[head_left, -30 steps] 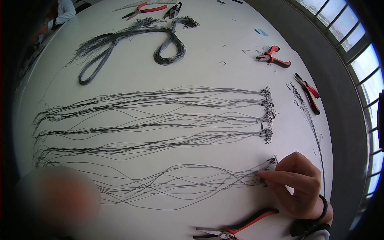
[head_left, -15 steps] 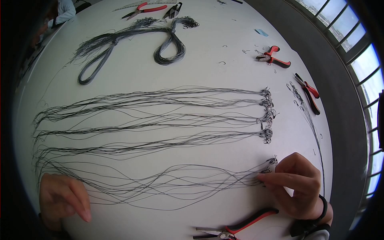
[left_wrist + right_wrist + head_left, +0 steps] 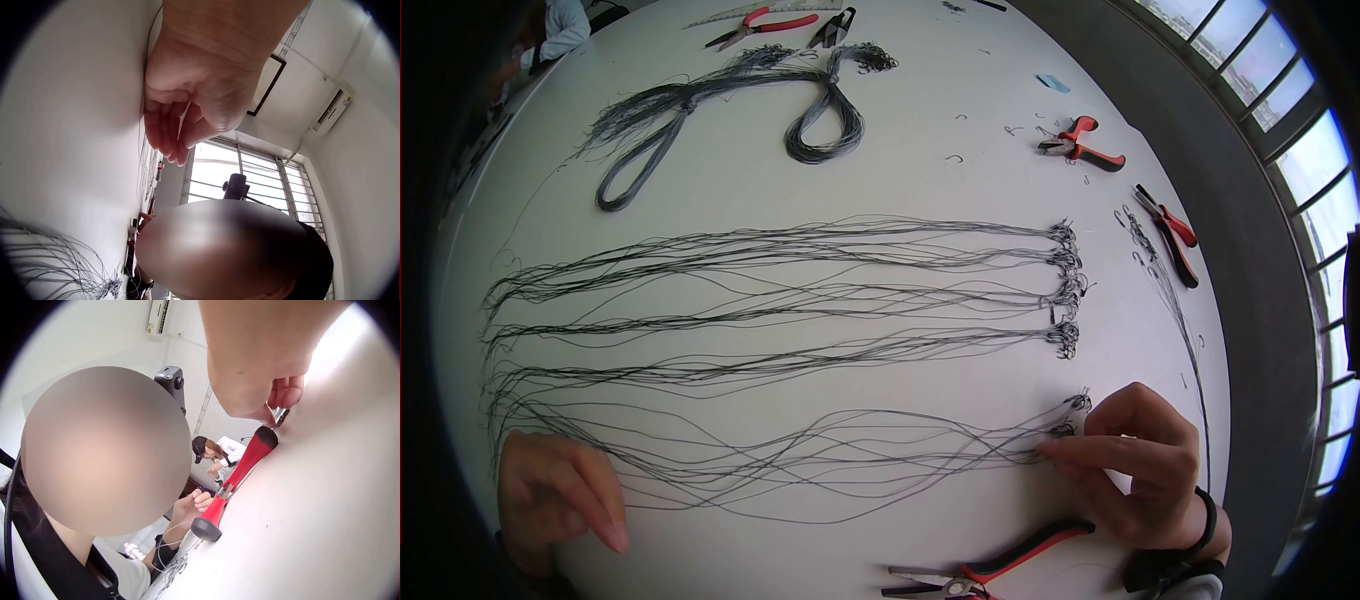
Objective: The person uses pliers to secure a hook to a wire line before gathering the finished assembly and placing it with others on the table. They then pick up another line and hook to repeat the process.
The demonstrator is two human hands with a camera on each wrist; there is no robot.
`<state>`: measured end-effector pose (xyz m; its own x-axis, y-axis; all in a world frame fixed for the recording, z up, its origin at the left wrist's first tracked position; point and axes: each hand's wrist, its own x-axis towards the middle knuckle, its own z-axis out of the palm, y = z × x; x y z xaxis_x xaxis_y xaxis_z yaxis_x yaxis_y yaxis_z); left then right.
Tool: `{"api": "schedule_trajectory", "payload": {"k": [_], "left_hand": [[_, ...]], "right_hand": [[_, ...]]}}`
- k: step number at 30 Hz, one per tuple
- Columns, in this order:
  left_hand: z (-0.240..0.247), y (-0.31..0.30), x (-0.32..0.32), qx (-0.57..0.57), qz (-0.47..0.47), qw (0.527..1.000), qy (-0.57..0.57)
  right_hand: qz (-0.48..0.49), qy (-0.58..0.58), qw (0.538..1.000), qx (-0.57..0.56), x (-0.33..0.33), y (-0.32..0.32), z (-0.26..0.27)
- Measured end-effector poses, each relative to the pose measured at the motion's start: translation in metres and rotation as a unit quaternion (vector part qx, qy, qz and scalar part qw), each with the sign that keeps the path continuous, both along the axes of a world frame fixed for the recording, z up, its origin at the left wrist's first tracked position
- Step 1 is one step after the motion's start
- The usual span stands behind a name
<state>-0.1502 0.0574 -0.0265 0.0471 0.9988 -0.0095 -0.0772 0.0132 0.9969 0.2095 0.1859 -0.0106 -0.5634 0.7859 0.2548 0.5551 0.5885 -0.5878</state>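
Dark fishing lines [image 3: 830,411] spread across the white table in front of me, with small fish hooks [image 3: 1081,402] tied at their right ends. My right hand [image 3: 1140,465] pinches the line ends between thumb and forefinger, beside these hooks. At the left end of the same lines my left hand [image 3: 560,495] rests on the table, fingers loosely bent, with nothing visible in it. The left wrist view shows this hand [image 3: 187,106] from the palm side, thumb near the fingertips. In the right wrist view the right hand's fingertips [image 3: 289,394] are down at the tabletop.
Several hooked line bundles [image 3: 800,240] lie in rows beyond. Red-handled pliers [image 3: 1025,550] lie near the front edge, with more pliers [image 3: 1090,150] at the right. Two tied line hanks [image 3: 825,125] lie at the back, near cutters [image 3: 832,28]. Loose hooks [image 3: 955,158] are scattered at the right.
A blurred round shape covered the lower left a second ago; the left hand shows there now. My right hand has shifted slightly left and down along the line ends.
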Motion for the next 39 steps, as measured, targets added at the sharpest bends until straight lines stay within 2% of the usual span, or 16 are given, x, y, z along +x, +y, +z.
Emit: {"api": "schedule_trajectory", "payload": {"k": [3,5,15,18,21,23,39], "left_hand": [[-0.0008,0.0,-0.001,0.004,-0.003,1.0,0.006],[-0.0005,0.0003,-0.0008,0.007,-0.005,1.0,0.01],[-0.0001,0.0002,-0.0012,0.003,-0.011,1.0,-0.003],[-0.0002,0.0004,-0.0018,0.004,-0.014,1.0,-0.002],[-0.0007,0.0006,-0.0018,0.005,-0.015,1.0,-0.002],[-0.0013,0.0005,-0.0022,0.007,-0.015,1.0,-0.003],[-0.0005,-0.0002,-0.0035,0.011,-0.02,1.0,0.003]], "right_hand": [[0.004,0.004,1.0,0.023,-0.0009,-0.0006,0.0017],[-0.03,0.004,0.999,0.021,-0.002,-0.0031,0.0012],[-0.027,0.009,1.0,-0.002,-0.0007,0.0002,0.0017],[0.028,-0.012,1.0,0.007,0.0015,0.003,0.0046],[0.026,-0.015,1.0,0.001,0.0003,0.0018,0.0038],[-0.022,0.006,1.0,-0.006,-0.0014,-0.0009,0.0003],[-0.021,0.019,1.0,-0.008,-0.003,-0.0006,0.0014]]}}
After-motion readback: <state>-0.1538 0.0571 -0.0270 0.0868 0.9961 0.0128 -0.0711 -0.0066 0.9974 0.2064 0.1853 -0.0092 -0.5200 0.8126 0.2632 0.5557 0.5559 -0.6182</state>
